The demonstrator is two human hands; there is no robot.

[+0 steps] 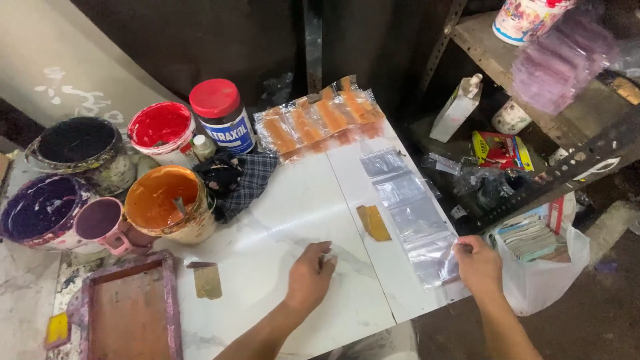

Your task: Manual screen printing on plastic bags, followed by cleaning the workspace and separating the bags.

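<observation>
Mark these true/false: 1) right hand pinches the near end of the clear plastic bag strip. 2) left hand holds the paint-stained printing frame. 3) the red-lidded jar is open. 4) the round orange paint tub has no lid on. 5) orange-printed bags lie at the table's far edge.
1) True: the right hand pinches the near end of the clear plastic bag strip.
2) False: the left hand rests on the white marble-pattern table, apart from the paint-stained printing frame.
3) False: the red-lidded jar has its lid on.
4) True: the round orange paint tub is uncovered.
5) True: the orange-printed bags lie at the far edge.
</observation>
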